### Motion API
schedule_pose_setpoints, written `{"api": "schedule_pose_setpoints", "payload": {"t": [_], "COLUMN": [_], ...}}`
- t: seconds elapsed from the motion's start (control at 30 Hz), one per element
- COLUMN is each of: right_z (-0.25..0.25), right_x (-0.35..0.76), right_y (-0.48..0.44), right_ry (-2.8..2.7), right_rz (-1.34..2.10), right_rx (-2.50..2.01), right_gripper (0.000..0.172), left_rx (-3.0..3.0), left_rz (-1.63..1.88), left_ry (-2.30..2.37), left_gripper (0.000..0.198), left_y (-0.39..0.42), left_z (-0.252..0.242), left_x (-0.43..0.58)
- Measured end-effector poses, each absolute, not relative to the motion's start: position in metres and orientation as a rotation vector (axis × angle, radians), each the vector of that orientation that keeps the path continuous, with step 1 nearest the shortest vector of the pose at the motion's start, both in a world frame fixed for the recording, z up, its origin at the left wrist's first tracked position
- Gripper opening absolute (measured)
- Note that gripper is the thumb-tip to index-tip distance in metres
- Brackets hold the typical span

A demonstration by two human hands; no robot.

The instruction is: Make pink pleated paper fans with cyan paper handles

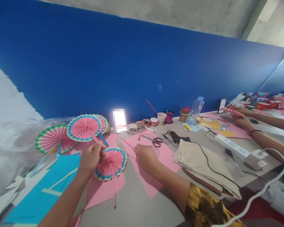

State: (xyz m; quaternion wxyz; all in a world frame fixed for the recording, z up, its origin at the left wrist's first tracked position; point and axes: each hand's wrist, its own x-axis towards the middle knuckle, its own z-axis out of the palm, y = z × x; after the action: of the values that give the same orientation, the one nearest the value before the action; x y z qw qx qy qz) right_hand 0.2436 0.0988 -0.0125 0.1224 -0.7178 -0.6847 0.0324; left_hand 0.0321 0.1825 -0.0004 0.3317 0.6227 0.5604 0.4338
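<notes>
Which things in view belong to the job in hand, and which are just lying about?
Likely the job:
- front paper fan, beside the left hand
- thin pink strip, at the right hand's fingertips
- pink sheet
- scissors, perhaps

Apparently lying about:
- plastic bottle
- power strip
- beige cloth
- phone

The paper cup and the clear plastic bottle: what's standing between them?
A purple container and a red-topped container stand between the paper cup and the clear plastic bottle, as the head view shows.
</notes>
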Motion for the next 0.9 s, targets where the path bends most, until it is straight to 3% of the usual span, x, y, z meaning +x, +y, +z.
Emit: {"api": "schedule_pose_setpoints", "payload": {"t": [0.17, 0.33, 0.47, 0.57, 0.73, 0.9], "right_z": [-0.018, -0.005, -0.001, -0.006, -0.013, -0.006], "right_x": [0.265, 0.318, 0.352, 0.354, 0.340, 0.326], "right_y": [0.116, 0.127, 0.127, 0.126, 0.126, 0.122], "right_ry": [-1.891, -1.600, -1.541, -1.613, -1.724, -1.812], "right_rz": [0.123, 0.063, 0.159, 0.242, 0.256, 0.235], "right_rx": [-2.218, -2.398, -2.450, -2.393, -2.232, -1.925], "right_gripper": [0.026, 0.039, 0.022, 0.014, 0.004, 0.009], "left_rx": [2.206, 2.417, 2.514, 2.552, 2.486, 2.048], "left_rz": [1.067, 1.018, 0.914, 0.898, 1.185, 1.185], "left_ry": [1.564, 1.537, 1.508, 1.481, 1.402, 1.230], "left_gripper": [0.029, 0.033, 0.043, 0.045, 0.034, 0.027], "left_y": [0.194, 0.192, 0.192, 0.193, 0.184, 0.157], "left_z": [-0.026, -0.028, -0.032, -0.038, -0.037, -0.025], "left_x": [0.012, 0.014, 0.016, 0.016, 0.024, 0.048]}}
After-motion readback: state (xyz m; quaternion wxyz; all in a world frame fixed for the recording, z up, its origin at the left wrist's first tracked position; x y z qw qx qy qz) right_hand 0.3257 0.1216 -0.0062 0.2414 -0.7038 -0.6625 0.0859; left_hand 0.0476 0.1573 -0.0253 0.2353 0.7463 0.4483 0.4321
